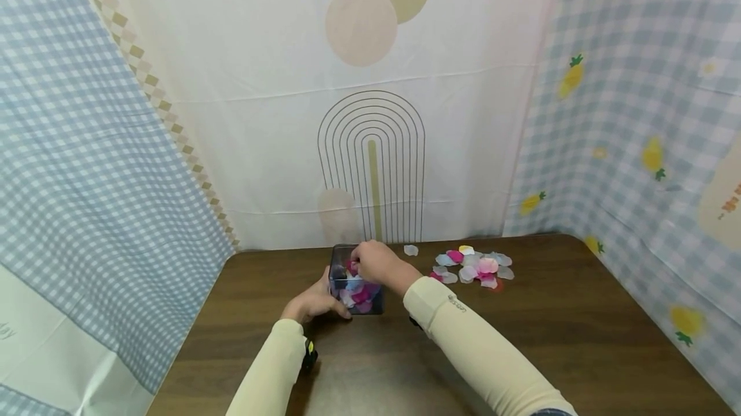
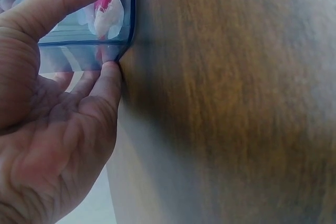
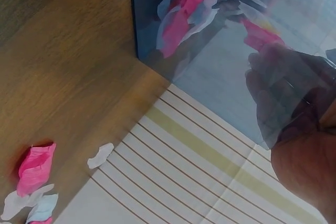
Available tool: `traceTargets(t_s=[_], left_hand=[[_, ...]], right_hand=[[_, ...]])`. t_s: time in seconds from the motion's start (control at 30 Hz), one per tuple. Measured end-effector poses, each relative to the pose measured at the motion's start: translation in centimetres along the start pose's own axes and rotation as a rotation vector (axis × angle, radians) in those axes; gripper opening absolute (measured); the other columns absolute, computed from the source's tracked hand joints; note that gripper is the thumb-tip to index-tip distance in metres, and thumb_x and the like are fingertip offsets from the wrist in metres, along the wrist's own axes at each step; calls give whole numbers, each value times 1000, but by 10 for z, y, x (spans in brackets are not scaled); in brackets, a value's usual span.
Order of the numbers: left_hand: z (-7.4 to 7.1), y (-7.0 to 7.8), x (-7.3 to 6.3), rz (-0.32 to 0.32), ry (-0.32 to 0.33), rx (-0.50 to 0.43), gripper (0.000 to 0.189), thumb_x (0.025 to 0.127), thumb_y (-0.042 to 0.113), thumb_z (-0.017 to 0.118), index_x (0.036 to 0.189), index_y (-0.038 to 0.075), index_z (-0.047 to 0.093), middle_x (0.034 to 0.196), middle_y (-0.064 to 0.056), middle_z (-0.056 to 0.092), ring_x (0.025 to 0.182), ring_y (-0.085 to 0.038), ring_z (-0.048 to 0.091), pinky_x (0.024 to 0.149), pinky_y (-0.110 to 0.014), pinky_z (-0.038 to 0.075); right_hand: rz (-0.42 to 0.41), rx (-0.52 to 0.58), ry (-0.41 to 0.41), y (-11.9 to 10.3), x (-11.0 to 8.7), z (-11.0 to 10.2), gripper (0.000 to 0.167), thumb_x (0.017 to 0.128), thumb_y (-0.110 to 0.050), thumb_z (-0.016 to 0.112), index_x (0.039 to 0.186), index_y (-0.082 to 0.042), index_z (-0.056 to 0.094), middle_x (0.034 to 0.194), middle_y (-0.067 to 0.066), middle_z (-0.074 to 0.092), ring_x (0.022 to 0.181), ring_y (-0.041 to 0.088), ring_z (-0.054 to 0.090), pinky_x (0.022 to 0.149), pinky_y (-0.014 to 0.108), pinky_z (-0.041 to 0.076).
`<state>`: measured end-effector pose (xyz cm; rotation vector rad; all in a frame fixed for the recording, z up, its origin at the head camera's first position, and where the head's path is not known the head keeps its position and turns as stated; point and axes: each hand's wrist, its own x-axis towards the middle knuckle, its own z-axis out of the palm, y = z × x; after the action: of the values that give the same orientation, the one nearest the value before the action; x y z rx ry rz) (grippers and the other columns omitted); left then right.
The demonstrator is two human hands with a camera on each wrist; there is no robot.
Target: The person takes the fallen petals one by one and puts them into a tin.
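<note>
A clear plastic box (image 1: 376, 303) stands on the table, with pink, white and pale blue petals (image 1: 361, 294) inside. My left hand (image 1: 317, 300) grips the box from its left side; in the left wrist view its thumb lies along one wall and its fingers (image 2: 107, 85) curl under the bottom edge. Over the box's open top, my right hand (image 1: 379, 265) reaches in with bent fingers. Through the tinted wall in the right wrist view, its fingertips pinch a few petals (image 3: 262, 35), one bright pink.
A loose spread of pink, white and pale blue petals (image 1: 486, 266) lies to the right of the box. One white petal (image 1: 411, 250) sits apart near the table's back edge. Behind the wooden table (image 1: 550, 313) hangs a patterned cloth (image 1: 278, 165).
</note>
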<state>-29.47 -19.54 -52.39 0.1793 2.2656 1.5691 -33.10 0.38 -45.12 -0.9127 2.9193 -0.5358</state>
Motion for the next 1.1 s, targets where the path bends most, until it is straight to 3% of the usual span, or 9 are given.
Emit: traceTargets(t_s=[0.33,0.7,0.83,0.97,1.1], left_hand=[[0,-2,5,3,-12,10,116,64,-10,93,155,12,24,151,-16,55,135,-27,54,126,-55,32],[1,-3,2,10,-5,2,118,63,-11,92,157,10,23,152,-18,54,135,-28,53,125,-55,34],[2,-3,1,9,0,-3,118,63,-12,92,157,11,23,152,-18,53,136,-29,53,126,-56,32],[1,-2,0,9,0,-5,119,63,-13,91,158,12,23,153,-18,53,137,-30,52,127,-58,29],[2,0,0,15,-6,-6,123,64,-13,91,161,14,21,154,-17,52,138,-30,52,128,-59,29]], right_hand=[[-22,-3,5,-1,-2,-4,17,102,-10,65,97,-10,81,87,1,75,74,13,58,75,31,55],[-33,3,14,-1,-3,-1,15,101,-12,67,96,-10,81,88,1,77,74,13,61,76,31,57],[-25,13,10,-1,-3,-1,15,99,-12,69,105,-9,82,98,4,81,87,18,71,83,35,61],[-10,21,-8,-1,-3,-1,25,96,-10,70,119,-7,80,114,9,81,106,24,75,92,40,62],[1,28,-14,-1,-2,-3,30,96,-8,68,124,-6,78,119,9,80,110,25,75,94,41,62]])
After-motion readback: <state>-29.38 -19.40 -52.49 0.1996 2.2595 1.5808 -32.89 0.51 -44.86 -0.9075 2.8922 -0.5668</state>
